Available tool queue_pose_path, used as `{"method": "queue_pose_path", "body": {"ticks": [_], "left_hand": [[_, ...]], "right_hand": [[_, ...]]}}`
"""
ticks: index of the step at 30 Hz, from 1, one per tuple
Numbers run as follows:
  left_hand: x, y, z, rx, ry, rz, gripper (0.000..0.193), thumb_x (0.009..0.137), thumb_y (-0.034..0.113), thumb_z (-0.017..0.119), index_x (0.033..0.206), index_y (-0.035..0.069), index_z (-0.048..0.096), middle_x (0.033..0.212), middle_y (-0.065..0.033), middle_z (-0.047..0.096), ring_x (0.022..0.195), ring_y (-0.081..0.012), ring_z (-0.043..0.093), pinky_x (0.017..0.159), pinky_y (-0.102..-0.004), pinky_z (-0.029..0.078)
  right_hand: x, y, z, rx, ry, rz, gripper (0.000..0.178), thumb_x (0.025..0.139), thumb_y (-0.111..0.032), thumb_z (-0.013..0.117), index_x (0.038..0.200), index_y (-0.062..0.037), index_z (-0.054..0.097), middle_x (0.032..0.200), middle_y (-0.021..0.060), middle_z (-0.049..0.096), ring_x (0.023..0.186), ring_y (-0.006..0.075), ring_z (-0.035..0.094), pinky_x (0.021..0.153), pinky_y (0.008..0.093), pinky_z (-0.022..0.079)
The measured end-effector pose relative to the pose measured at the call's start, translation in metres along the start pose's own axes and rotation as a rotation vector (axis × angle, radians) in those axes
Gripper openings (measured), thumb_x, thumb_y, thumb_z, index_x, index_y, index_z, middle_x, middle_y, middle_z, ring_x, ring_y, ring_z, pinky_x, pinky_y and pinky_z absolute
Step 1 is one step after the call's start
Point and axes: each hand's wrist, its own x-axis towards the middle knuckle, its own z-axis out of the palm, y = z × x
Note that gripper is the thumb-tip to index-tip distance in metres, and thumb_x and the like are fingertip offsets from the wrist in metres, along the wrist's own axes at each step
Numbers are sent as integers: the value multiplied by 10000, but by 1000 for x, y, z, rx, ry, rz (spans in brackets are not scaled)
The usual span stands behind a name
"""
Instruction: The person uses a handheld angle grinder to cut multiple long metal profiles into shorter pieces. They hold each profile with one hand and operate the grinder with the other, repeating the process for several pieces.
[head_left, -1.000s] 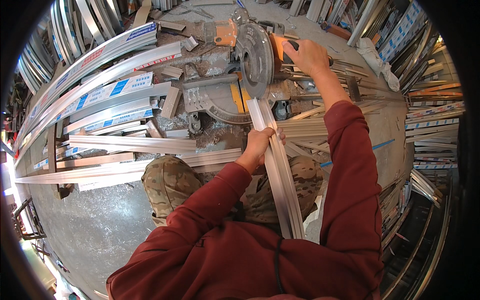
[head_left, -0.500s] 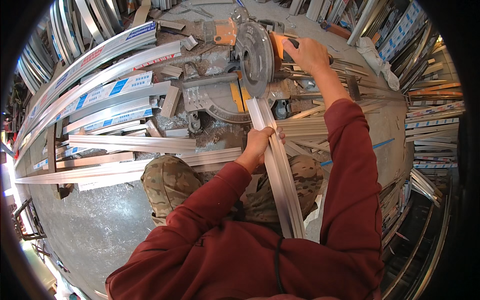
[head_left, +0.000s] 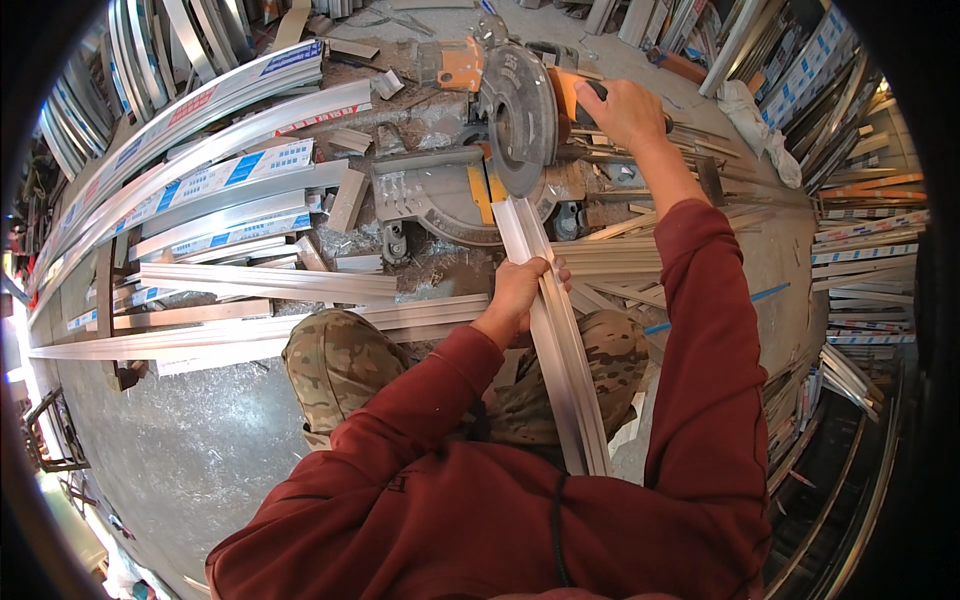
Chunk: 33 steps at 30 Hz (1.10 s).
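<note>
My left hand (head_left: pixel 518 294) is wrapped round a long silver metal profile (head_left: pixel 562 362), which runs from near my lap up toward the saw. The profile's far end lies close to the blade of an orange and grey mitre saw (head_left: pixel 520 120); whether they touch I cannot tell. Around the saw's black handle, the fingers of my right hand (head_left: pixel 628 110) are closed. The saw's round base (head_left: pixel 428 196), with a yellow insert, sits below the blade. Fingertips of my left hand show on the profile's right side, and its palm is hidden.
Several long metal profiles (head_left: pixel 230 190) with printed film lie to the left of the saw. More strips (head_left: pixel 610 258) lie to its right, along with a blue rod (head_left: pixel 770 292). Racks of profiles (head_left: pixel 865 250) line the right side. Offcuts (head_left: pixel 347 200) and shavings litter the ground near the base.
The whole view has shifted slightly, with the saw and surroundings a little farther right. Both hands keep their holds on the profile and the handle.
</note>
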Motion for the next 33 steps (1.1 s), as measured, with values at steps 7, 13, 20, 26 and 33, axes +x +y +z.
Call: {"method": "queue_pose_path", "body": {"ticks": [7, 13, 20, 26, 33], "left_hand": [[-1, 0, -1, 10, -2, 3, 199, 914, 44, 439, 1036, -60, 557, 842, -140, 620, 731, -256, 641, 628, -379, 555], [0, -2, -1, -4, 6, 24, 188, 906, 36, 434, 1016, -55, 556, 835, -138, 616, 727, -253, 636, 635, -374, 552], [-1, 0, -1, -9, -20, 19, 161, 900, 32, 431, 987, -45, 542, 822, -133, 604, 722, -245, 622, 633, -371, 545], [-2, 1, 1, -10, -10, 33, 171, 901, 27, 427, 999, -55, 541, 821, -134, 601, 721, -247, 620, 646, -372, 551], [1, -2, -2, -15, 3, 29, 187, 905, 27, 429, 1018, -63, 548, 833, -140, 610, 731, -251, 626, 657, -372, 558]], "right_hand": [[1, 1, 1, -3, -3, 13, 674, 890, -622, 448, 833, -13, 731, 769, 234, 676, 789, 416, 657, 734, 489, 498], [0, 1, 1, -7, -1, 4, 649, 890, -617, 455, 827, -33, 732, 762, 217, 680, 787, 405, 661, 726, 484, 499], [-5, -3, -1, 15, -14, 8, 631, 890, -610, 465, 842, -41, 731, 773, 211, 684, 798, 398, 664, 730, 485, 499], [-7, -1, 2, 2, 6, -2, 634, 890, -609, 462, 866, -38, 737, 790, 219, 686, 813, 404, 663, 743, 486, 501], [-2, -3, -3, 8, -44, 36, 664, 895, -619, 450, 857, -18, 731, 791, 234, 681, 816, 412, 660, 747, 484, 502]]}}
